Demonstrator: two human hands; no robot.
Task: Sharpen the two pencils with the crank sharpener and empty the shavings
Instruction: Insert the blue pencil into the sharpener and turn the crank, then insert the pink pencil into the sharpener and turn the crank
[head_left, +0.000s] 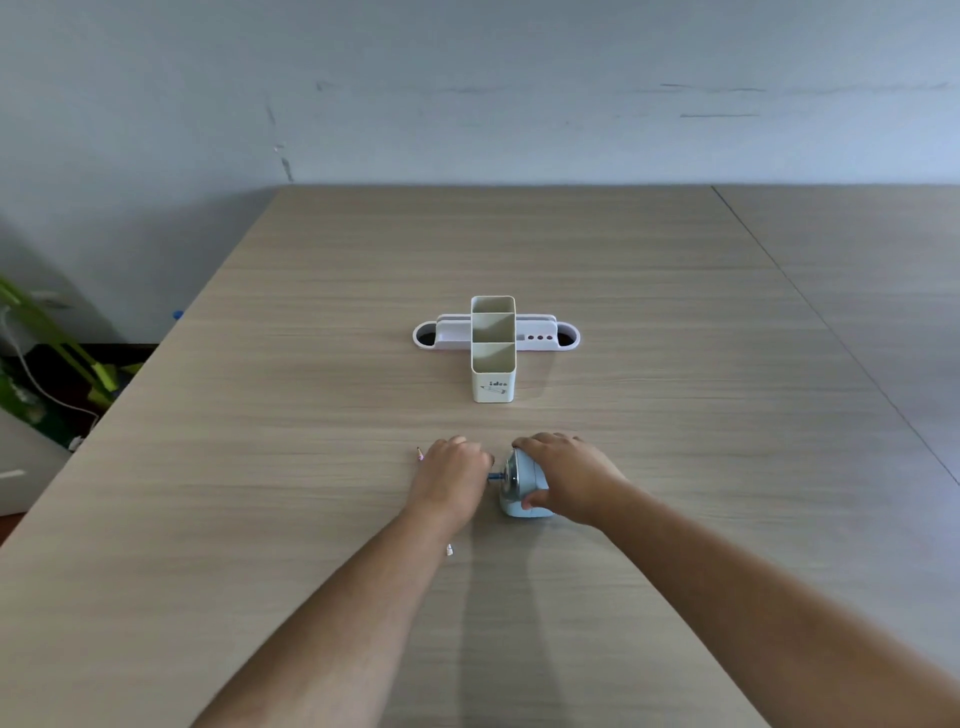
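A light blue crank sharpener (521, 486) with a silver front stands on the wooden table (311, 364) near me. My right hand (566, 475) lies over its top and right side, gripping it. My left hand (452, 480) is closed just left of the sharpener's front, on a blue pencil (494, 476) whose short visible stretch runs into the sharpener. A second pencil lies mostly hidden under my left hand and forearm; its pink tip (420, 454) shows at the left and its white end (450, 549) near my wrist.
A white three-compartment pen holder (493, 387) stands further back at the centre, with a low white desk organiser (540, 338) behind it. The table's left edge drops to a floor with green items and a white cable. A wall closes the far side.
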